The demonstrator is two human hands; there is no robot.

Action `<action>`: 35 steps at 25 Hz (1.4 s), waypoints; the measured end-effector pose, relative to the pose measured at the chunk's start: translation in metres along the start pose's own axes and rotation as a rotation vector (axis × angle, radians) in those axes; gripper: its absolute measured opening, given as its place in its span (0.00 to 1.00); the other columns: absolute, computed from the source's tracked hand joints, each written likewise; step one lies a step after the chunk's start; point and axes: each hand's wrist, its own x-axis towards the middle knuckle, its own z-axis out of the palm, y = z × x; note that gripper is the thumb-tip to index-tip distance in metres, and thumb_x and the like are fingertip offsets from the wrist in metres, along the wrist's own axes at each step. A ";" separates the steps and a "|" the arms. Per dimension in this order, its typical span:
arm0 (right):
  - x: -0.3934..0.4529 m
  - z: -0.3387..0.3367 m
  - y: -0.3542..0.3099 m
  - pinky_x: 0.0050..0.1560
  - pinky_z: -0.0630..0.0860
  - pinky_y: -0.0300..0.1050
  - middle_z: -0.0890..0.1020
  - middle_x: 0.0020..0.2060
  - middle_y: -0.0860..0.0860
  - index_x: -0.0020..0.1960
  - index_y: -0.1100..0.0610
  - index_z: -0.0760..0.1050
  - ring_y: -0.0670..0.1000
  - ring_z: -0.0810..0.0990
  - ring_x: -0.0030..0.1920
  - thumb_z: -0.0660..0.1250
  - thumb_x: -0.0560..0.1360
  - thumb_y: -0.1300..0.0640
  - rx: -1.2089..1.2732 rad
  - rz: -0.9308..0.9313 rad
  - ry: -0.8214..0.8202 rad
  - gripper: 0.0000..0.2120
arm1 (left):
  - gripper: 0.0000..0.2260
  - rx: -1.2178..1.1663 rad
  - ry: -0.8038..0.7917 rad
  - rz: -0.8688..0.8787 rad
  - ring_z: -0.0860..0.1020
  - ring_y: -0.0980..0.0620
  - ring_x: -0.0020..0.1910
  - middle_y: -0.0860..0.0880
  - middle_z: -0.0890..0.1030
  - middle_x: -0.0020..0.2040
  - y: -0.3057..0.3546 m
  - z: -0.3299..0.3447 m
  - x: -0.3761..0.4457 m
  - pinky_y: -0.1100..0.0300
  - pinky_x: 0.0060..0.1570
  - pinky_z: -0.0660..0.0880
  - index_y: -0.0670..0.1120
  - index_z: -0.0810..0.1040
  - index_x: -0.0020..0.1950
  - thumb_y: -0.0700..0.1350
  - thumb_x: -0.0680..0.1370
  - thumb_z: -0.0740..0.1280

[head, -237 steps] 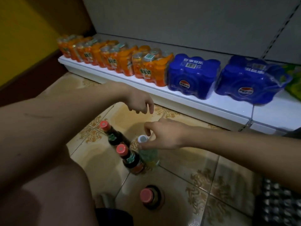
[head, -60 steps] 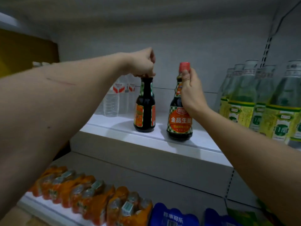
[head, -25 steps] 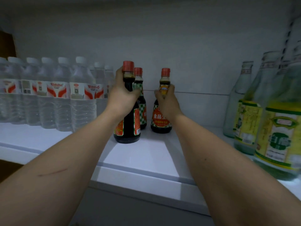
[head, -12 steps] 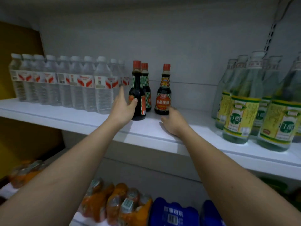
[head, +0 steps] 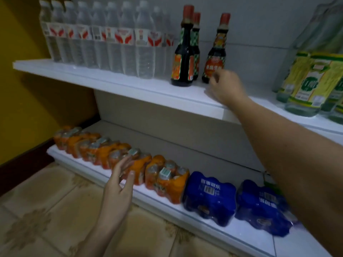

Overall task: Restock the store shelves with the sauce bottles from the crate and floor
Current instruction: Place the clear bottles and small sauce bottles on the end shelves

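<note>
I see three dark glass sauce bottles with red caps (head: 182, 52) standing upright on the white upper shelf (head: 118, 86), and I take that shelf as my landmark. Two stand one behind the other, the third just to their right, all near the middle of the shelf. To their left on the same shelf is a row of clear plastic water bottles with red-and-white labels (head: 104, 39); well to their right stand tall greenish glass bottles with yellow-green labels (head: 308, 80).

My right hand (head: 225, 86) hangs at the front edge of the upper shelf, just before the right-hand sauce bottle, fingers loosely curled and holding nothing; whether it touches that bottle I cannot tell. My left hand (head: 118, 186) is well below the upper shelf, fingers straight and spread, empty, in front of the white bottom shelf (head: 104, 175).

On that bottom shelf, below the landmark, lie orange shrink-wrapped can packs (head: 130, 162) and, to their right, two blue shrink-wrapped can packs (head: 209, 199). Beige patterned floor tiles (head: 46, 210) spread beneath.
</note>
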 end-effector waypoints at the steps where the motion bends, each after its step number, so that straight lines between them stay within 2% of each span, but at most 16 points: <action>1: -0.003 -0.004 -0.002 0.44 0.74 0.52 0.80 0.45 0.62 0.46 0.59 0.74 0.62 0.78 0.44 0.57 0.78 0.54 -0.002 -0.009 0.027 0.10 | 0.14 0.008 -0.043 -0.035 0.73 0.65 0.63 0.66 0.75 0.63 -0.009 -0.002 -0.007 0.51 0.65 0.73 0.68 0.69 0.66 0.52 0.83 0.60; 4: -0.018 -0.011 -0.015 0.45 0.72 0.53 0.80 0.49 0.63 0.51 0.58 0.76 0.57 0.78 0.46 0.53 0.75 0.52 0.011 -0.037 0.073 0.16 | 0.13 0.099 -0.212 -0.081 0.74 0.61 0.65 0.64 0.76 0.63 -0.029 -0.006 -0.019 0.54 0.64 0.73 0.66 0.69 0.65 0.58 0.81 0.60; 6: -0.043 -0.009 -0.028 0.49 0.69 0.53 0.78 0.56 0.65 0.55 0.58 0.74 0.51 0.70 0.48 0.51 0.77 0.52 0.015 -0.010 0.082 0.17 | 0.15 0.217 -0.272 -0.030 0.75 0.55 0.66 0.55 0.78 0.65 -0.038 -0.007 -0.013 0.54 0.63 0.73 0.55 0.71 0.69 0.53 0.83 0.61; 8: -0.082 0.004 -0.047 0.53 0.68 0.52 0.76 0.58 0.66 0.59 0.62 0.73 0.50 0.65 0.49 0.49 0.79 0.52 -0.026 -0.024 -0.028 0.20 | 0.17 0.303 -0.320 -0.010 0.75 0.51 0.65 0.49 0.78 0.64 -0.041 -0.011 -0.005 0.54 0.62 0.73 0.48 0.71 0.72 0.51 0.83 0.61; 10: -0.136 0.021 -0.075 0.49 0.65 0.46 0.75 0.53 0.64 0.61 0.65 0.73 0.51 0.65 0.48 0.50 0.80 0.51 -0.006 -0.171 -0.092 0.22 | 0.18 0.317 -0.385 -0.038 0.75 0.53 0.63 0.49 0.78 0.64 -0.043 -0.017 -0.001 0.56 0.61 0.73 0.48 0.70 0.73 0.52 0.83 0.60; 12: -0.201 0.052 -0.097 0.50 0.64 0.35 0.77 0.53 0.61 0.62 0.62 0.74 0.53 0.71 0.49 0.55 0.82 0.52 0.138 -0.444 -0.108 0.17 | 0.18 0.355 -0.402 -0.061 0.76 0.54 0.60 0.51 0.78 0.62 -0.049 -0.027 0.006 0.58 0.58 0.73 0.49 0.71 0.72 0.52 0.83 0.60; 13: -0.229 0.070 -0.102 0.53 0.68 0.36 0.77 0.54 0.58 0.63 0.60 0.74 0.52 0.73 0.51 0.56 0.81 0.51 0.196 -0.536 -0.182 0.16 | 0.17 0.353 -0.387 -0.069 0.77 0.54 0.58 0.51 0.79 0.61 -0.052 -0.032 0.009 0.58 0.57 0.74 0.48 0.72 0.70 0.51 0.83 0.60; 14: -0.261 0.090 -0.109 0.54 0.72 0.42 0.77 0.54 0.54 0.64 0.56 0.73 0.51 0.74 0.52 0.58 0.81 0.49 0.243 -0.553 -0.306 0.16 | 0.15 0.340 -0.369 -0.077 0.78 0.55 0.56 0.51 0.80 0.59 -0.056 -0.036 0.011 0.59 0.57 0.75 0.48 0.74 0.69 0.49 0.83 0.60; 16: -0.314 0.126 -0.115 0.52 0.75 0.51 0.76 0.55 0.49 0.67 0.51 0.68 0.49 0.74 0.52 0.62 0.78 0.42 0.341 -0.422 -0.617 0.21 | 0.13 0.340 -0.338 -0.090 0.78 0.57 0.52 0.49 0.80 0.58 -0.061 -0.042 0.014 0.60 0.56 0.76 0.47 0.76 0.66 0.45 0.83 0.61; 18: -0.359 0.155 -0.118 0.53 0.76 0.50 0.75 0.56 0.47 0.66 0.50 0.65 0.48 0.74 0.54 0.65 0.73 0.35 0.447 -0.191 -0.867 0.28 | 0.13 0.375 -0.314 -0.108 0.78 0.55 0.55 0.50 0.80 0.58 -0.064 -0.046 0.013 0.58 0.57 0.76 0.49 0.77 0.65 0.44 0.82 0.60; 20: -0.393 0.178 -0.120 0.58 0.76 0.51 0.74 0.60 0.47 0.64 0.50 0.65 0.49 0.74 0.59 0.69 0.70 0.33 0.497 -0.033 -1.033 0.31 | 0.13 0.309 -0.257 -0.143 0.78 0.56 0.54 0.51 0.81 0.56 -0.063 -0.050 0.011 0.58 0.56 0.75 0.50 0.77 0.64 0.43 0.82 0.59; 23: -0.430 0.207 -0.118 0.65 0.72 0.48 0.70 0.69 0.46 0.72 0.50 0.62 0.48 0.70 0.67 0.75 0.67 0.36 0.584 0.129 -1.226 0.40 | 0.12 0.204 -0.162 -0.174 0.78 0.62 0.49 0.52 0.81 0.53 -0.060 -0.055 0.012 0.62 0.53 0.75 0.48 0.78 0.62 0.42 0.82 0.58; 26: -0.457 0.229 -0.112 0.63 0.74 0.50 0.73 0.66 0.47 0.68 0.51 0.66 0.49 0.73 0.64 0.77 0.67 0.41 0.617 0.165 -1.260 0.36 | 0.12 0.096 -0.116 -0.130 0.80 0.60 0.46 0.47 0.83 0.53 -0.057 -0.054 0.010 0.67 0.45 0.76 0.44 0.79 0.60 0.38 0.82 0.59; 29: -0.470 0.244 -0.104 0.52 0.76 0.57 0.79 0.50 0.52 0.53 0.54 0.72 0.55 0.78 0.50 0.77 0.69 0.45 0.674 0.197 -1.140 0.21 | 0.12 0.042 -0.082 -0.143 0.81 0.58 0.46 0.46 0.84 0.51 -0.063 -0.056 0.007 0.63 0.46 0.78 0.44 0.80 0.58 0.37 0.82 0.58; 33: -0.475 0.250 -0.106 0.42 0.71 0.47 0.77 0.39 0.54 0.43 0.56 0.72 0.50 0.73 0.39 0.71 0.75 0.55 0.776 0.234 -1.044 0.09 | 0.13 0.073 -0.135 -0.290 0.79 0.52 0.45 0.47 0.83 0.48 -0.075 -0.061 0.000 0.58 0.48 0.77 0.44 0.80 0.57 0.36 0.81 0.57; 35: -0.467 0.242 -0.109 0.43 0.72 0.46 0.79 0.38 0.55 0.42 0.57 0.74 0.50 0.75 0.39 0.69 0.78 0.53 0.815 0.420 -0.993 0.10 | 0.13 0.063 -0.179 -0.316 0.79 0.51 0.44 0.45 0.83 0.48 -0.075 -0.060 -0.002 0.58 0.47 0.77 0.44 0.80 0.56 0.36 0.81 0.57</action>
